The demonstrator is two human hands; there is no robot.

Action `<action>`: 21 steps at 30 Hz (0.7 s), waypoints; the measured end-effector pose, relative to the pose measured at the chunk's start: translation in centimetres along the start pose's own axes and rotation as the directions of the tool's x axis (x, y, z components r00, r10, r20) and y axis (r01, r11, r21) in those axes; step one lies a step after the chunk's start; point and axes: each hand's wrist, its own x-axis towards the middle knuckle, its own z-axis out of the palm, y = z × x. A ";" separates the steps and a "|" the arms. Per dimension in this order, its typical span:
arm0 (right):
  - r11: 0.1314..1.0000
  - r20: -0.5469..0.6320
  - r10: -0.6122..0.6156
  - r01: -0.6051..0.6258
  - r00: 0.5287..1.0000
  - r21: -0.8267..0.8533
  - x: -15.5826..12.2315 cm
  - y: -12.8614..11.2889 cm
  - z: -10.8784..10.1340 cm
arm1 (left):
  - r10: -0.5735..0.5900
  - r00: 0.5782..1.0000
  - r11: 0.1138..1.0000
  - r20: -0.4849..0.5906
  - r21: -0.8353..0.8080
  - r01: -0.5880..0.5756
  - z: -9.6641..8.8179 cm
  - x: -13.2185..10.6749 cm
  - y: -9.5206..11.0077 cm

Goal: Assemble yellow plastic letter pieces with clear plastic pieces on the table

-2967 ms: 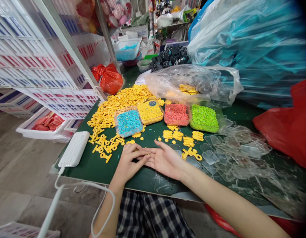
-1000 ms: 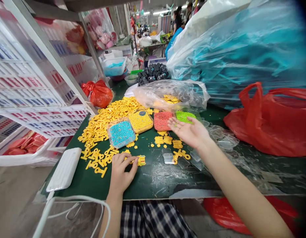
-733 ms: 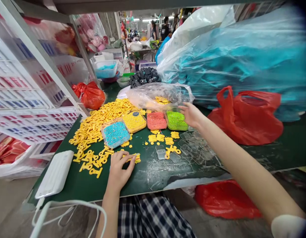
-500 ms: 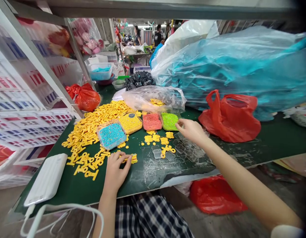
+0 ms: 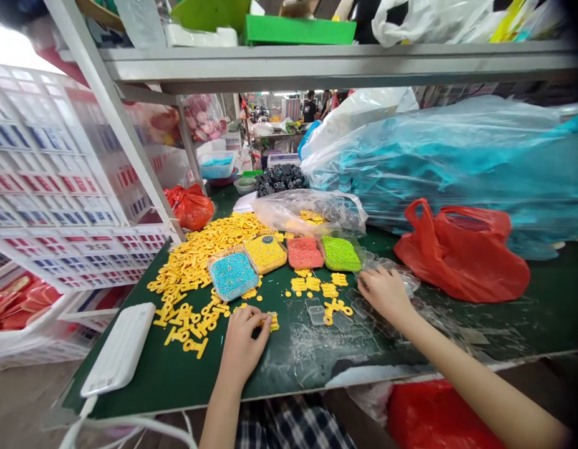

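While the left hand rests on the worktop, its fingers pinch a yellow piece that juts past their tips. Right hand: fingers bent, tips drawn close, low by the clear plastic pieces; cannot tell if they grip anything. Green-bead tray just beyond those tips, red-bead tray next to it. Crossed yellow parts lie between the hands; blue-bead tray stands ahead of the left.

left hand: bare | right hand: bare | forearms: bare | worn below: dark-and-white plaid cloth
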 end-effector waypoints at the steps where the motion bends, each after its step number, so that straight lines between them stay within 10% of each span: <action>1: 1.000 -0.043 0.003 -0.003 0.999 0.010 0.1 -0.1 -0.3 | -0.003 1.000 1.000 0.000 0.001 0.003 0.0 0.0 0.0; 6: 0.863 -0.080 0.136 -0.078 0.987 0.499 0.9 -3.1 -2.3 | -0.029 1.000 1.000 0.011 -0.007 0.029 0.0 0.0 0.3; 9: 0.381 0.162 0.105 -0.190 0.981 0.905 1.5 -7.6 -3.2 | -0.047 0.999 0.998 -0.012 -0.044 0.047 -0.2 0.1 0.5; 13: -0.154 0.430 -0.182 -0.457 0.884 0.876 2.2 -13.5 -3.8 | -0.120 0.991 0.981 -0.057 -0.161 0.109 -0.5 0.1 0.8; 21: -0.350 0.440 -0.511 -0.647 0.738 0.678 1.8 -16.5 -4.0 | -0.328 0.944 0.878 0.024 -0.362 0.314 -0.7 0.2 1.4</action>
